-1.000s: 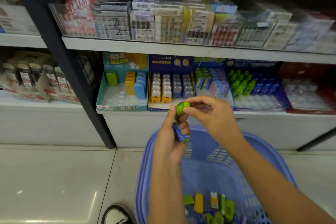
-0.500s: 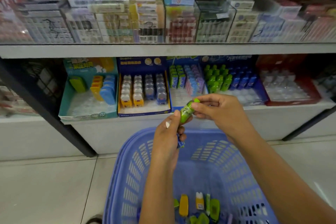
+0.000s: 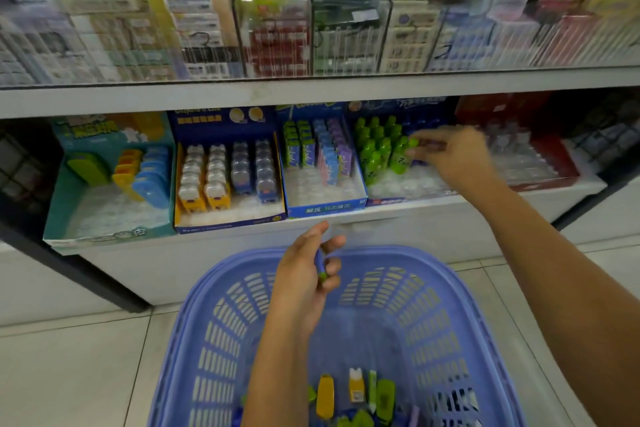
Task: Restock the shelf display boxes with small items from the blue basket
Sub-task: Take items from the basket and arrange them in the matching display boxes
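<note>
Up at the shelf [image 3: 311, 218], your right hand [image 3: 453, 158] reaches into the box [image 3: 398, 199] of green bottles. Its fingers [image 3: 427, 146] are curled and pinch a green bottle [image 3: 412, 146] at the right end of the green rows, touching its neighbours; motion blur hides whether it already sits in a slot. These bottles are small, glossy plastic, round-shouldered with narrow caps, standing upright in a clear moulded tray.

Lower down, your left hand [image 3: 304, 274] hovers over the far rim of the basket [image 3: 221, 305]. Its fingers are loosely curled around a blue tube [image 3: 320, 262] with a green tip, the thumb lying straight along the top and the tube pointing down toward the basket.

That basket is blue plastic, with slotted walls and a rounded rim. On its bottom lie small items: a yellow piece [image 3: 325, 395], a yellow and white one [image 3: 356, 386] and green ones [image 3: 384, 397].

Along the shelf, other cardboard boxes stand side by side: a teal box [image 3: 110, 232], a dark blue box [image 3: 228, 222] of yellow and blue cases in rows, and a blue box [image 3: 325, 208] of flat green, blue and purple packs.
</note>
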{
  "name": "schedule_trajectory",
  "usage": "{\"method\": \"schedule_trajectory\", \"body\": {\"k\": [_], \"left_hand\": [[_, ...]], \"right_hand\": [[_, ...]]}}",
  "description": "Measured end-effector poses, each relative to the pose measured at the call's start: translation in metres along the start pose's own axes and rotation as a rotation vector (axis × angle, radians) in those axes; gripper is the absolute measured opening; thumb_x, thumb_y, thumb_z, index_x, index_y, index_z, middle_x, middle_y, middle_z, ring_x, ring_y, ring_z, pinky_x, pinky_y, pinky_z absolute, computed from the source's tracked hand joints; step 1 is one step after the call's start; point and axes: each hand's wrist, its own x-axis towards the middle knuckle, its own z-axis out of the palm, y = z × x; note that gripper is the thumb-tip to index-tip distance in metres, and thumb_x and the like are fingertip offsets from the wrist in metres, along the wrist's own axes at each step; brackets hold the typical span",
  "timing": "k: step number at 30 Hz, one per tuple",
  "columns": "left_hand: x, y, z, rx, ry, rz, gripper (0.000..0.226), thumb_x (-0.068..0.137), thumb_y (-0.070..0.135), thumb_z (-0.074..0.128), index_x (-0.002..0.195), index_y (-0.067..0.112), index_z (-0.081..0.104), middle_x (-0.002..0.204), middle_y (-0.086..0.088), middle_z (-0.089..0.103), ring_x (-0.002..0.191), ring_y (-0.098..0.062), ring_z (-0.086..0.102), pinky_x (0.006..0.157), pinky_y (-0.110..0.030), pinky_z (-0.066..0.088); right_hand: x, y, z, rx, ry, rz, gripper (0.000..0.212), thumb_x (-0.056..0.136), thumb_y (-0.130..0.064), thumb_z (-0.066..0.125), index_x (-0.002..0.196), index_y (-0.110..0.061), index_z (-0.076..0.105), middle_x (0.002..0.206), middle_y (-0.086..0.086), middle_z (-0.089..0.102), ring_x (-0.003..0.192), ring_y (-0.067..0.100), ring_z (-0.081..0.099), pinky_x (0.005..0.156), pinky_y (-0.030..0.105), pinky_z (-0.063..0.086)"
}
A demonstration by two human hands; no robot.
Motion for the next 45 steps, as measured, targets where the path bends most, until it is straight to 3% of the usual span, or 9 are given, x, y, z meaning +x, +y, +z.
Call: {"method": "schedule_trajectory", "body": {"k": [2,6,21,25,29,31,35,38,45], "left_hand": [[0.001,-0.003,0.001,0.057,0.006,-0.010,0.025,0.101,0.025,0.040,0.109,0.010,0.059,0.063,0.000,0.067,0.036,-0.006,0.036,0.033,-0.016,0.024],[0.004,-0.005,-0.001,0.010,-0.026,-0.068,0.039,0.101,0.034,0.034,0.101,0.006,0.062,0.063,-0.001,0.065,0.037,-0.006,0.036,0.033,-0.016,0.024],[-0.008,0.002,0.002,-0.206,-0.190,-0.150,0.040,0.093,0.015,0.034,0.119,-0.005,0.057,0.072,-0.003,0.056,0.053,-0.010,0.043,0.046,-0.018,0.037],[-0.018,0.004,0.000,-0.212,-0.202,-0.106,0.035,0.099,0.015,0.036,0.118,-0.005,0.057,0.085,-0.006,0.068,0.070,-0.012,0.055,0.060,-0.019,0.049],[-0.023,0.006,-0.004,-0.204,-0.197,-0.003,0.032,0.101,0.014,0.035,0.110,-0.002,0.061,0.087,-0.008,0.069,0.070,-0.013,0.062,0.063,-0.020,0.053],[-0.023,0.008,-0.005,-0.170,-0.148,0.093,0.031,0.101,0.013,0.034,0.108,0.000,0.061,0.084,-0.005,0.070,0.070,-0.011,0.064,0.069,-0.022,0.053],[-0.027,0.015,-0.008,0.091,-0.040,0.345,0.028,0.101,0.011,0.036,0.115,0.008,0.060,0.095,-0.003,0.070,0.088,-0.009,0.066,0.085,-0.025,0.050],[-0.033,0.024,-0.013,0.303,-0.016,0.537,0.028,0.102,0.012,0.036,0.110,0.015,0.062,0.099,0.001,0.071,0.091,-0.004,0.066,0.074,-0.013,0.050],[-0.029,0.040,-0.019,0.371,-0.048,0.677,0.028,0.103,0.016,0.034,0.111,0.024,0.060,0.103,0.013,0.069,0.088,0.006,0.060,0.075,-0.008,0.045]], "right_hand": [[0.009,0.003,0.011,0.035,-0.076,-0.005,0.034,0.079,-0.007,0.072,0.112,-0.001,0.067,0.094,0.009,0.066,0.085,0.017,0.062,0.071,0.004,0.047],[0.023,0.004,0.023,-0.007,-0.233,0.042,0.037,0.082,-0.009,0.071,0.118,-0.004,0.064,0.102,0.013,0.065,0.092,0.018,0.059,0.098,0.037,0.049],[0.022,-0.002,0.023,-0.234,-0.310,0.079,0.042,0.084,-0.016,0.070,0.124,-0.008,0.061,0.121,0.014,0.063,0.109,0.023,0.060,0.093,0.018,0.041],[-0.010,-0.015,0.026,-0.247,-0.089,0.023,0.038,0.083,-0.020,0.071,0.117,-0.007,0.063,0.110,0.013,0.066,0.094,0.023,0.064,0.080,0.023,0.046],[-0.074,-0.048,0.032,0.198,-0.217,0.059,0.006,0.077,-0.025,0.075,0.079,-0.024,0.070,0.075,-0.005,0.069,0.064,0.006,0.060,0.063,0.019,0.047],[-0.105,-0.063,0.041,0.421,-0.246,0.180,0.011,0.072,-0.028,0.079,0.071,-0.021,0.070,0.064,-0.003,0.068,0.055,0.007,0.060,0.058,0.021,0.053],[-0.144,-0.085,0.072,0.670,-0.456,0.521,0.026,0.080,-0.031,0.070,0.086,-0.006,0.067,0.076,0.009,0.069,0.061,0.014,0.066,0.059,0.022,0.056],[-0.145,-0.096,0.083,0.975,-0.493,0.670,0.020,0.087,-0.023,0.063,0.090,-0.003,0.067,0.080,0.012,0.070,0.071,0.019,0.069,0.066,0.024,0.057],[-0.123,-0.107,0.096,1.129,-0.600,0.688,0.016,0.084,-0.021,0.063,0.090,-0.009,0.070,0.078,0.004,0.072,0.069,0.012,0.069,0.065,0.021,0.057]]}}
